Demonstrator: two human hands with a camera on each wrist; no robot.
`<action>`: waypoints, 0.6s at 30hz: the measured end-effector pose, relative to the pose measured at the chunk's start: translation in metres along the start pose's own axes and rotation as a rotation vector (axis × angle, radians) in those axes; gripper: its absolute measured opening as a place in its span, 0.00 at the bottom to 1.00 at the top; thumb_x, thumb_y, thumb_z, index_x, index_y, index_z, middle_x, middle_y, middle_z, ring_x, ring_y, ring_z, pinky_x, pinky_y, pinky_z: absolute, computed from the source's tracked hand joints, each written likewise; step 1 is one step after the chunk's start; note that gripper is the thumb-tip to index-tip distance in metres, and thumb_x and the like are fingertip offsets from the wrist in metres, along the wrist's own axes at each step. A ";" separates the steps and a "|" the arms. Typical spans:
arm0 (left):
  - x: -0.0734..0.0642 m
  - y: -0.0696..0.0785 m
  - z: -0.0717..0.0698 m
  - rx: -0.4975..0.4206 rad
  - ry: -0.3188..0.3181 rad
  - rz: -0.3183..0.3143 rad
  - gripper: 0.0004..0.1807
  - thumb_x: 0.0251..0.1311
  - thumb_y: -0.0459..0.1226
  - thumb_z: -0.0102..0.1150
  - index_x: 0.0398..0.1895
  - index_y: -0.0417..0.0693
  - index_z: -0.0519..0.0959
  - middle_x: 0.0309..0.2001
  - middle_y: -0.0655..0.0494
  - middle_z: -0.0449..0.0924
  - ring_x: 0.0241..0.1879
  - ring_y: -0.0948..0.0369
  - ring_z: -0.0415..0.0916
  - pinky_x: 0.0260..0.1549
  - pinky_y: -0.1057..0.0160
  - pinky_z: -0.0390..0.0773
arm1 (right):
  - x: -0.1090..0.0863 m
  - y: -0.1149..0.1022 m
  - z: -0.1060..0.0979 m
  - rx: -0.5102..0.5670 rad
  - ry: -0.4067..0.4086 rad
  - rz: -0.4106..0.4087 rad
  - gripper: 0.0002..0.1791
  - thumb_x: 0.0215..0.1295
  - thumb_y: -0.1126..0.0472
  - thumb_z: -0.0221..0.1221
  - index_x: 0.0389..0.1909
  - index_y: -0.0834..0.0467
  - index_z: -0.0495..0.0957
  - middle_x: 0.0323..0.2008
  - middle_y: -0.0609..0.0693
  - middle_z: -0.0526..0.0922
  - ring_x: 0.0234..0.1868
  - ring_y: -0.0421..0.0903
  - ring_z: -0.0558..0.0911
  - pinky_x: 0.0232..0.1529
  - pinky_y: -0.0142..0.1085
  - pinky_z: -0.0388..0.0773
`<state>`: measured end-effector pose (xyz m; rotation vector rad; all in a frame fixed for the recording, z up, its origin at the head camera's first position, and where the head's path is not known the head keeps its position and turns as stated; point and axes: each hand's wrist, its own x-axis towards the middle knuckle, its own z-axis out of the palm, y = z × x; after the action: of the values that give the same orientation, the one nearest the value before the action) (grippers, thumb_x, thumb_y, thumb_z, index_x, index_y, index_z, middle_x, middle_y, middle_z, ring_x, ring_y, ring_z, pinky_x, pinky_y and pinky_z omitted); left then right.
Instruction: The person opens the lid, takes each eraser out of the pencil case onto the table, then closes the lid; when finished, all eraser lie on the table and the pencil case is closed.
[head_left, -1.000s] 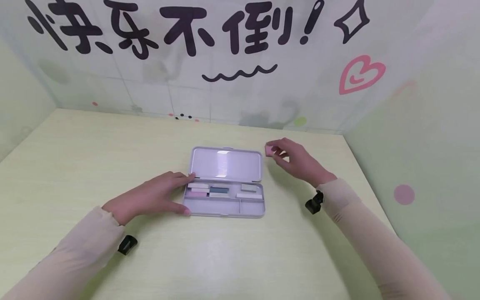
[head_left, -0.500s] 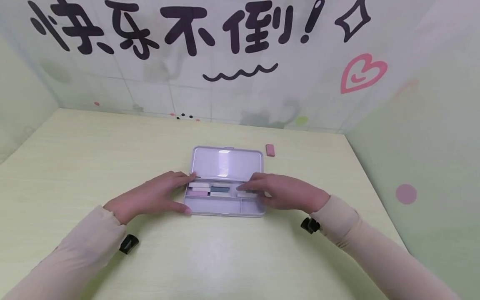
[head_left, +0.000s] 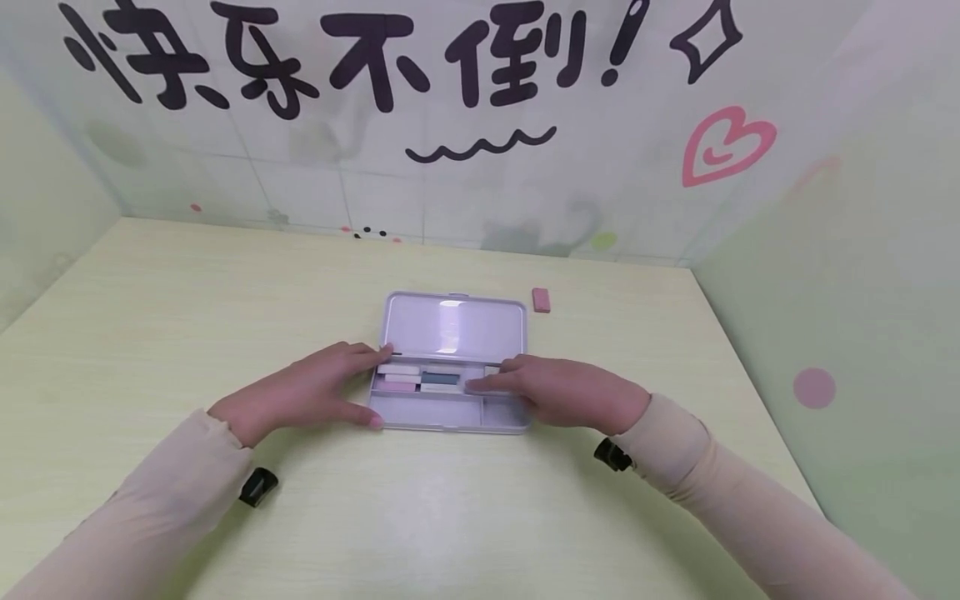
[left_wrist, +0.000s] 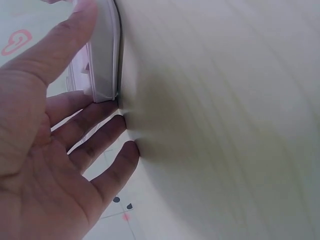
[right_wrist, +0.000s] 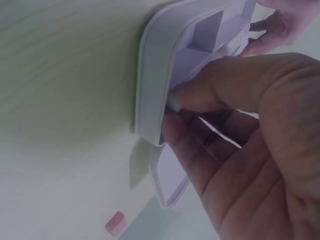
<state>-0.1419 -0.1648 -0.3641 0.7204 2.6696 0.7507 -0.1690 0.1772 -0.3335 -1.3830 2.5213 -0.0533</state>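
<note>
A pale lilac pencil case (head_left: 427, 410) lies unfolded on the table, its lid (head_left: 408, 325) tipped back toward the wall. White, pink (head_left: 397, 387) and dark blue-grey (head_left: 440, 378) eraser-like blocks fill part of its back compartment. My left hand (head_left: 307, 392) spans the case's left end, thumb at the front corner and index finger by the hinge; the left wrist view shows its fingers spread, nearly straight. My right hand (head_left: 573, 392) reaches into the right end of the back compartment, thumb and index finger pinching a small whitish block (right_wrist: 173, 103), mostly hidden.
A pink eraser (head_left: 541, 300) lies on the table (head_left: 435, 517) beyond the case's right back corner. The printed wall (head_left: 360, 196) bounds the table at the back, and a green side wall (head_left: 847, 333) stands at the right.
My right hand has let go of the pink eraser, which stays on the table, and has come forward and left into the case. The left hand has stayed in place.
</note>
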 end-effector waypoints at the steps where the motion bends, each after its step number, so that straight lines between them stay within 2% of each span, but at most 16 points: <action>1: 0.000 0.001 0.000 -0.001 0.000 0.003 0.55 0.53 0.54 0.79 0.78 0.37 0.65 0.68 0.38 0.77 0.67 0.40 0.73 0.67 0.38 0.74 | 0.000 -0.001 0.000 -0.004 -0.010 0.006 0.38 0.67 0.78 0.56 0.72 0.41 0.75 0.46 0.48 0.83 0.43 0.44 0.79 0.43 0.30 0.81; 5: -0.001 0.000 -0.001 -0.008 -0.004 -0.004 0.55 0.53 0.53 0.79 0.78 0.37 0.64 0.69 0.38 0.76 0.68 0.40 0.72 0.68 0.38 0.73 | 0.002 -0.004 -0.002 -0.022 -0.035 0.027 0.41 0.67 0.79 0.56 0.73 0.39 0.74 0.50 0.49 0.82 0.44 0.44 0.79 0.41 0.30 0.80; 12: 0.001 -0.001 -0.001 -0.013 0.000 0.006 0.54 0.54 0.52 0.79 0.78 0.36 0.64 0.69 0.38 0.76 0.68 0.40 0.72 0.68 0.38 0.73 | 0.002 -0.009 -0.004 -0.092 -0.046 0.060 0.40 0.68 0.77 0.58 0.72 0.36 0.74 0.40 0.46 0.78 0.34 0.41 0.72 0.32 0.27 0.74; 18: 0.001 0.003 -0.001 -0.027 -0.011 -0.006 0.55 0.53 0.53 0.79 0.79 0.37 0.64 0.69 0.38 0.76 0.69 0.39 0.72 0.69 0.37 0.72 | 0.001 -0.013 -0.005 -0.218 -0.043 0.031 0.41 0.66 0.78 0.58 0.72 0.37 0.74 0.38 0.46 0.78 0.32 0.40 0.70 0.28 0.26 0.69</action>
<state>-0.1421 -0.1626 -0.3619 0.7071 2.6455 0.7773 -0.1603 0.1693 -0.3272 -1.4058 2.5734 0.2621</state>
